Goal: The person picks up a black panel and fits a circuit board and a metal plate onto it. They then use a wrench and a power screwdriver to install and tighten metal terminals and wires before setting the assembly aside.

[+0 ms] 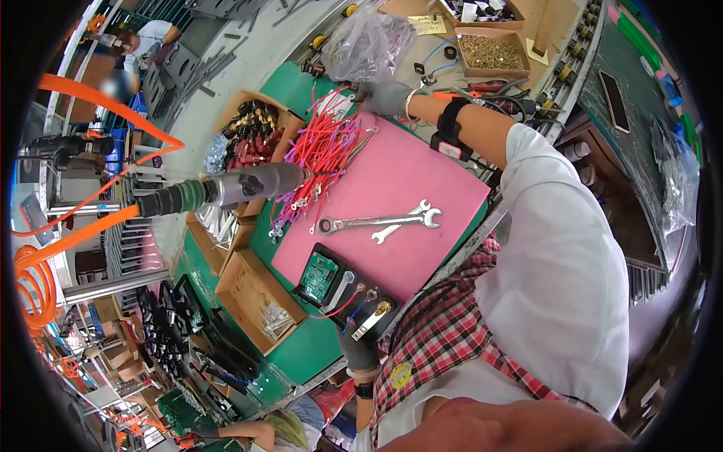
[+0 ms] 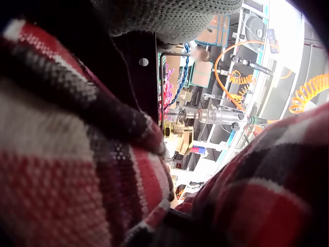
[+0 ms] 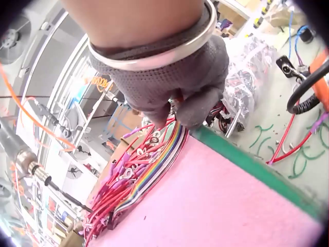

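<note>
My gloved left hand (image 1: 360, 350) holds the near end of a black housing (image 1: 369, 290) that carries a green circuit board (image 1: 319, 275), bolt terminals and a brass-coloured strip (image 1: 372, 320). In the left wrist view its grey knit glove (image 2: 175, 20) lies against a dark panel with a round hole. At the pink mat's far edge is my gloved right hand (image 1: 388, 98), next to red and purple lugged wires (image 1: 320, 151). Its fingers bend down in the right wrist view, right at the end of a rainbow ribbon cable (image 3: 159, 164); I cannot tell whether they grip it.
Two wrenches (image 1: 384, 222) lie crossed on the pink mat (image 1: 429, 177). A hanging power screwdriver (image 1: 256, 184) points across the wires. Cardboard boxes (image 1: 260, 301) line the left. A clear plastic bag (image 1: 369, 45) lies beyond my right hand, near a box of small brass parts (image 1: 493, 54).
</note>
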Demonstrator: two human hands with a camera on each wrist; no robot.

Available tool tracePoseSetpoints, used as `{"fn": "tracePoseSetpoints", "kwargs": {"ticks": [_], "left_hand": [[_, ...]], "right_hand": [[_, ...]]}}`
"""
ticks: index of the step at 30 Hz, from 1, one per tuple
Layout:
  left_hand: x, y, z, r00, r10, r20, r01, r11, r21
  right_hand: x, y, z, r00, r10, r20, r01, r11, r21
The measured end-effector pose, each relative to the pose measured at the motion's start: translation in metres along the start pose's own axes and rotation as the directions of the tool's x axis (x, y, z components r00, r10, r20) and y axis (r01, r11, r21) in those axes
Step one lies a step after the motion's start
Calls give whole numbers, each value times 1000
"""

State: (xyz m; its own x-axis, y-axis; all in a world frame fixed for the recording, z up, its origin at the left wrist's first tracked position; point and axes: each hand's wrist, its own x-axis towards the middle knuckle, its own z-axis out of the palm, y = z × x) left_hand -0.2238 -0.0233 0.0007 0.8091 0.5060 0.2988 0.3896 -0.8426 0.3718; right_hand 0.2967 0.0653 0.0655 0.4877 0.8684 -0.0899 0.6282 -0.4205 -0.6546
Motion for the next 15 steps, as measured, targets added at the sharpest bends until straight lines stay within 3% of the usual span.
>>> {"fn": "tracePoseSetpoints", "kwargs": {"ticks": [2,7,11,15], "left_hand": [[6,4,-6,1000,4,29,-4,1000,7],[0,2,-5,975,-171,143,183,981,-70],[0,4,-4,980,-146,135,159,983,-90],[1,5,-4,976,-164,144,178,980,-90]], "right_hand": [[-10,-10,-8,999,44,31,-45,999,11],[-17,-12,-11,997,22,80,-27,998,62],[-30,-10,-24,988,40,147,-72,972,223],[-57,-9,-33,993,-29,112,-10,942,335]]}}
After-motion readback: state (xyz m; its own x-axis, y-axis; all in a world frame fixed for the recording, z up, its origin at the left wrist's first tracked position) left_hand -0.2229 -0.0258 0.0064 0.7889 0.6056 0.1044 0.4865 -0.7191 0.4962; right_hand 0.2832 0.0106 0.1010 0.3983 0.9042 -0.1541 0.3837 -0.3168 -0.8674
